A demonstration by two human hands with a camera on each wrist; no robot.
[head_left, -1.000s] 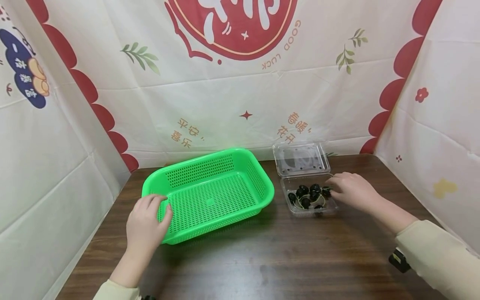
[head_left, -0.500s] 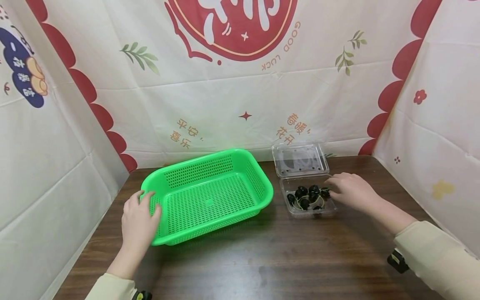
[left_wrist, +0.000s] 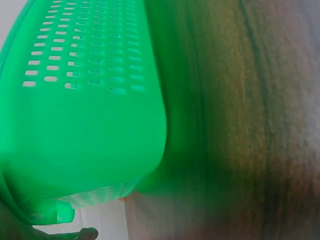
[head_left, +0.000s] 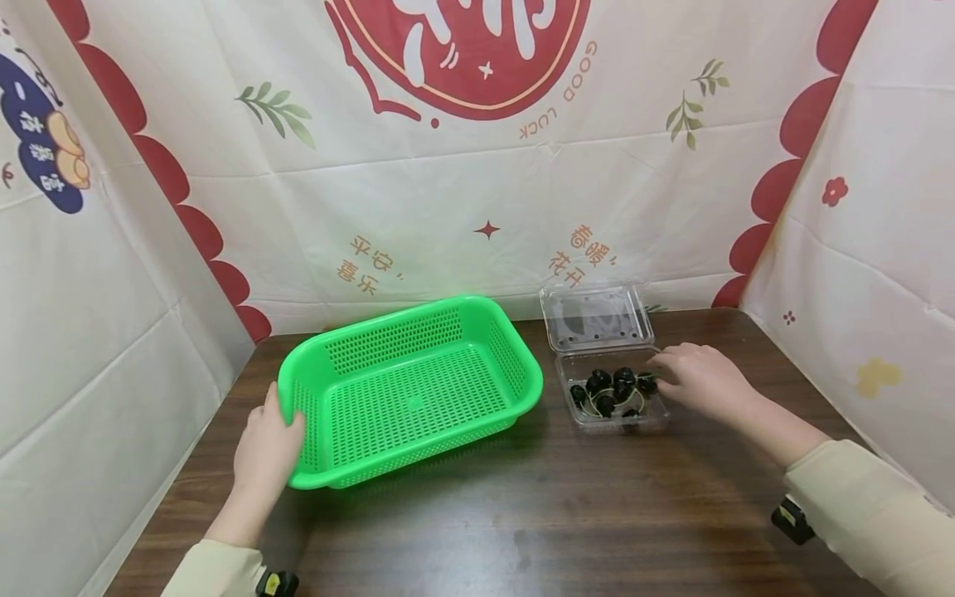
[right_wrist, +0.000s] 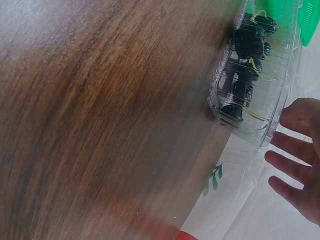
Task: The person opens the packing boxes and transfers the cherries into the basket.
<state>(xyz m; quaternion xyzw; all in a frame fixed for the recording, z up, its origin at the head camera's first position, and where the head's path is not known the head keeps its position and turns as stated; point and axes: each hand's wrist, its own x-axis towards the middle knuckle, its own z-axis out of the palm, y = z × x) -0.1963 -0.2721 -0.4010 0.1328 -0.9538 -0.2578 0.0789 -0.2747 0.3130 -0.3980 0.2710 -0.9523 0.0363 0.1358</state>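
Note:
A green perforated plastic basket [head_left: 414,448] stands on the table, slanting slightly. At its left end my left hand [head_left: 261,452] grips the rim, thumb over the edge and the other fingers down the outside. The left wrist view shows the basket's outer wall [left_wrist: 95,135] close up, with a fingertip [left_wrist: 89,233] beyond its corner. A clear plastic clamshell box [head_left: 619,423] holds several dark, glossy, grape-like fruits [head_left: 599,383] on thin yellow-green stems. My right hand [head_left: 701,377] is at the box's right side, fingers loosely spread with fingertips [right_wrist: 272,156] right at the rim.
The box's hinged lid [head_left: 597,319] leans open at the back, against a printed white cloth [head_left: 418,199]. Cloth walls also rise at left and right. The brown wooden table [head_left: 537,514] extends in front of the basket and box.
My left hand has moved left, from over the basket's inside to its left rim, its fingers now down the outside. The right hand has stayed at the box.

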